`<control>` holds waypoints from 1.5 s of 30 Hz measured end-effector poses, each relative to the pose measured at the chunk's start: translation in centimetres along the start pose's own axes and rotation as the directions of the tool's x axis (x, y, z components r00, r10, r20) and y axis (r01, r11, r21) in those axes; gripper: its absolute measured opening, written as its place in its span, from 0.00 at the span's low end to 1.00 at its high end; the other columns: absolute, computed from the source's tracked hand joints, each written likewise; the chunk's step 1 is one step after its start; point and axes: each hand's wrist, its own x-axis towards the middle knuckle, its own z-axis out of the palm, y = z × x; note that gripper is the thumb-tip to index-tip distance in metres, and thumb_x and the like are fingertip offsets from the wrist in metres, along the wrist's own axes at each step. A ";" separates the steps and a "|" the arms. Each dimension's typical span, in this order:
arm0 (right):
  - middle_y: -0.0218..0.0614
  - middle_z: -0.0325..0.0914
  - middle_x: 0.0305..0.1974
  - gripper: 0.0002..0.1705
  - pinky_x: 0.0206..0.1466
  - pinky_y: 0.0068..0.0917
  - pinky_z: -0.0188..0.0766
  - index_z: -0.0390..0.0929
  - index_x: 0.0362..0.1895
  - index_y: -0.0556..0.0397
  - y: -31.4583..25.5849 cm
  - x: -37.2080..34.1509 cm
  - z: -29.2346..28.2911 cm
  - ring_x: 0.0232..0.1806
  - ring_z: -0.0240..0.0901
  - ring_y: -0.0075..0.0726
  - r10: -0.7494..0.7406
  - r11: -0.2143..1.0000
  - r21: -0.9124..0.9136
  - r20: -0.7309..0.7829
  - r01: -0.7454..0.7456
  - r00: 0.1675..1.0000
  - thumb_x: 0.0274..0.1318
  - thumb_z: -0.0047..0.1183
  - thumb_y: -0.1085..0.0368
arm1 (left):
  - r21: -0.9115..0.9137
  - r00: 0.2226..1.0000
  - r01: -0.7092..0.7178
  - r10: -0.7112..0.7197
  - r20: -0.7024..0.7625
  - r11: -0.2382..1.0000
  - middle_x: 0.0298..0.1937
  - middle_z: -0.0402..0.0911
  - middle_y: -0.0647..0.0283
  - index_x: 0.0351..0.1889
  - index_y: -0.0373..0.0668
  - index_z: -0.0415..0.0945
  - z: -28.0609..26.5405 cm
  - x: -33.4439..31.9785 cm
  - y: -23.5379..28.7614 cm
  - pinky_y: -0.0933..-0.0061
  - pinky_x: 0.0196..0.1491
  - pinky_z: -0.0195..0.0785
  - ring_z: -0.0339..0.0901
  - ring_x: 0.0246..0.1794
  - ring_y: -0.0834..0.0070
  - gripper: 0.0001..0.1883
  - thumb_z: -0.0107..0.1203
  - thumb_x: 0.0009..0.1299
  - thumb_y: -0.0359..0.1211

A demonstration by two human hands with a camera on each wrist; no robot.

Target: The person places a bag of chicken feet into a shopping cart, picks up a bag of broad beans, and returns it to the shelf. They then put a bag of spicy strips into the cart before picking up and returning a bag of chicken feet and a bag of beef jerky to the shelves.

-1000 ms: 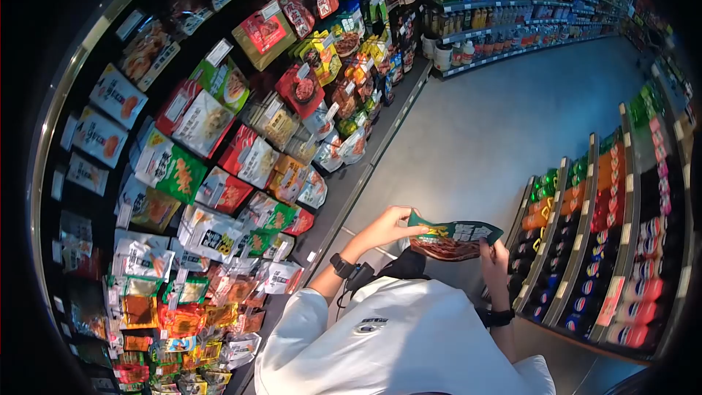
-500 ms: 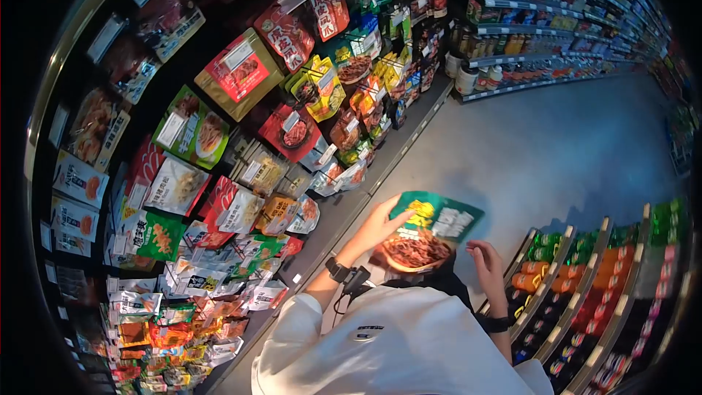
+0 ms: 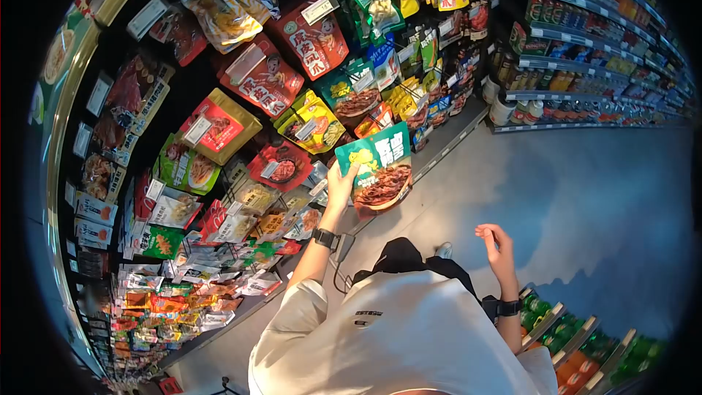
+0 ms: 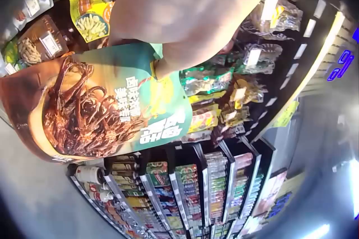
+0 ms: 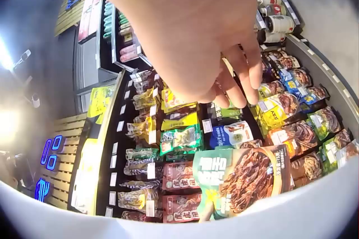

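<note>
A green snack pouch [image 3: 382, 175] with a picture of brown shredded meat on its front is held up in my left hand [image 3: 339, 189]. The left thumb lies over the pouch's front near one edge, with the other fingers behind it. In the left wrist view the same pouch [image 4: 95, 104] spreads below the hand [image 4: 179, 15], printed side showing. The pouch overlaps the hanging snack rack in the head view. My right hand [image 3: 499, 249] is raised apart from it over the aisle, fingers loosely bent and holding nothing. In the right wrist view its fingers [image 5: 238, 79] hang relaxed.
Hanging snack packets [image 3: 256, 88] fill the rack along the left side. A similar green pouch [image 3: 355, 88] hangs there beyond the held one. Shelves of jars and cans [image 3: 570, 66] stand at the far right. Bottles in slanted racks [image 3: 578, 355] are at lower right, with grey floor [image 3: 570, 190] between.
My left hand has carried the pouch forward and up toward the hanging packets. The right hand has let go of the pouch and moved away. The view has turned toward the rack.
</note>
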 end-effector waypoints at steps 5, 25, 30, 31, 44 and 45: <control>0.39 0.85 0.40 0.12 0.52 0.28 0.76 0.81 0.46 0.63 1.1 7.3 -1.8 0.45 0.83 0.33 0.048 0.999 -0.008 0.005 -0.048 0.999 0.74 0.47 0.67 | 0.067 0.987 -0.020 0.031 -0.156 0.998 0.50 0.85 0.62 0.56 0.32 0.76 1.4 6.9 -2.8 0.73 0.55 0.71 0.79 0.49 0.78 0.13 0.56 0.76 0.27; 0.40 0.85 0.41 0.13 0.54 0.29 0.76 0.82 0.46 0.62 -3.5 31.0 6.2 0.46 0.82 0.32 0.124 0.972 -0.233 0.342 -0.044 0.932 0.74 0.49 0.65 | 0.012 0.995 0.055 -0.053 -0.084 0.998 0.45 0.83 0.66 0.56 0.34 0.76 -1.1 21.6 -7.7 0.79 0.49 0.70 0.76 0.43 0.84 0.15 0.57 0.77 0.34; 0.40 0.85 0.42 0.13 0.55 0.29 0.75 0.82 0.47 0.62 -3.4 34.1 6.7 0.46 0.82 0.32 0.111 0.971 -0.241 0.445 -0.001 0.889 0.73 0.49 0.66 | 0.094 0.992 0.124 -0.122 -0.033 0.988 0.41 0.82 0.68 0.54 0.36 0.77 -0.9 20.9 -4.2 0.78 0.45 0.71 0.76 0.39 0.84 0.15 0.59 0.78 0.38; 0.40 0.85 0.42 0.13 0.55 0.29 0.75 0.82 0.47 0.62 -3.6 34.6 6.7 0.46 0.82 0.33 0.100 0.973 -0.230 0.460 0.009 0.882 0.73 0.49 0.66 | 0.077 0.988 0.148 -0.144 -0.054 0.986 0.41 0.82 0.69 0.54 0.36 0.77 -0.9 20.9 -4.0 0.79 0.45 0.71 0.76 0.39 0.85 0.15 0.59 0.78 0.38; 0.39 0.86 0.41 0.13 0.55 0.30 0.75 0.82 0.47 0.61 -4.3 36.6 7.4 0.47 0.82 0.33 0.069 0.963 -0.260 0.486 0.069 0.871 0.75 0.49 0.64 | -0.028 0.970 0.042 -0.047 -0.238 0.999 0.40 0.84 0.69 0.49 0.34 0.78 -0.4 21.9 -7.2 0.79 0.41 0.72 0.78 0.36 0.86 0.14 0.60 0.78 0.37; 0.39 0.86 0.41 0.13 0.55 0.30 0.75 0.82 0.47 0.61 -4.3 36.3 7.6 0.47 0.82 0.33 0.079 0.962 -0.267 0.484 0.061 0.872 0.75 0.49 0.64 | -0.041 0.967 0.030 -0.040 -0.253 0.999 0.39 0.84 0.69 0.49 0.34 0.78 -0.4 21.8 -7.4 0.79 0.40 0.72 0.77 0.36 0.86 0.14 0.60 0.78 0.38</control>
